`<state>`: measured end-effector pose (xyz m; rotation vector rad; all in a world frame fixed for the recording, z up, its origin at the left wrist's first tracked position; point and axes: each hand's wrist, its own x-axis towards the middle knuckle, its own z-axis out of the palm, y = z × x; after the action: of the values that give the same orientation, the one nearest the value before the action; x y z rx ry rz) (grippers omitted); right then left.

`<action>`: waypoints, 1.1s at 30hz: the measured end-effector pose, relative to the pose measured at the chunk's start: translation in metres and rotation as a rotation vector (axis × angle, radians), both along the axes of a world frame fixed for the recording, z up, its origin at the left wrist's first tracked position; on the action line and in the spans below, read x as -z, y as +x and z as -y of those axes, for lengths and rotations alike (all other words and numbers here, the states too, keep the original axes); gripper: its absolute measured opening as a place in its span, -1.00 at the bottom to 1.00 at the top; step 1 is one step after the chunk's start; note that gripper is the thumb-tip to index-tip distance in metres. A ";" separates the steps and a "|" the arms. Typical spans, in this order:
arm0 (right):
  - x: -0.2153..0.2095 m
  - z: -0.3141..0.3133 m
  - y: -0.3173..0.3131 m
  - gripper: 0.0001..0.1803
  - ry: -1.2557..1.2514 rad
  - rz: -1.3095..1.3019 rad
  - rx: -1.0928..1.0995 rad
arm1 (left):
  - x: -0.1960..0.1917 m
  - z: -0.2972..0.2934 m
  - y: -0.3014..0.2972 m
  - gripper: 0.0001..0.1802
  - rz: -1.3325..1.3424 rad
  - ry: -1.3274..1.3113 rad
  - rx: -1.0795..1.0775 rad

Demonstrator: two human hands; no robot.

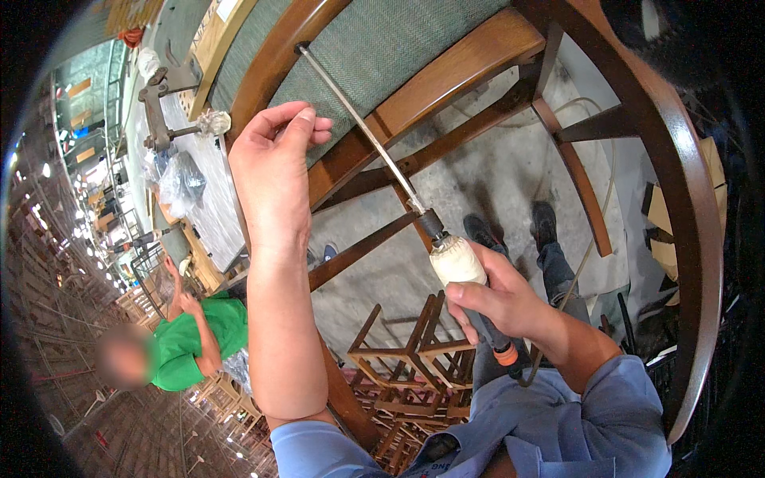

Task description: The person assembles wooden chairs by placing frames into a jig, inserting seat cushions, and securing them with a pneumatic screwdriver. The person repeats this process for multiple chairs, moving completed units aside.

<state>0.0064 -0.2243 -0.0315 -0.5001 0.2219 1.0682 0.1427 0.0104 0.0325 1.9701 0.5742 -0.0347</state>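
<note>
My right hand [510,295] is wrapped round the body of an air screwdriver [458,263], which has a cream wrapping and a black chuck. Its long steel bit [358,119] slants up to the left, the tip meeting a dark hole in the curved wooden rail of a brown chair [446,56]. Grey-green woven fabric [382,48] covers the panel between the rails. Beside the bit, apart from it, my left hand [279,135] is closed in a pinch near the same rail. Whatever its fingertips hold, if anything, is too small to see.
A thin hose [610,191] runs past the chair's legs. On the left, a metal clamp [159,111] stands by a plastic-covered bench [211,175]. A co-worker in a green shirt [199,342] is beyond my left arm. Wooden frames [414,358] are stacked below, near me.
</note>
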 end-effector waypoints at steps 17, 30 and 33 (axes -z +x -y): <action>0.022 0.015 -0.010 -0.61 -0.187 0.218 -0.052 | 0.007 -0.013 0.007 -0.65 0.152 -0.084 -0.038; 0.037 0.054 -0.031 -0.61 -0.181 0.394 -0.201 | 0.009 -0.015 0.008 -0.69 0.200 -0.198 -0.037; 0.038 0.059 -0.029 -0.61 -0.168 0.366 -0.243 | 0.009 -0.015 0.007 -0.68 0.172 -0.178 -0.013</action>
<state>-0.0227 -0.2835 -0.0693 -0.8793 -0.0757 1.1772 0.1498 0.0254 0.0238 1.7755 0.4556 0.0880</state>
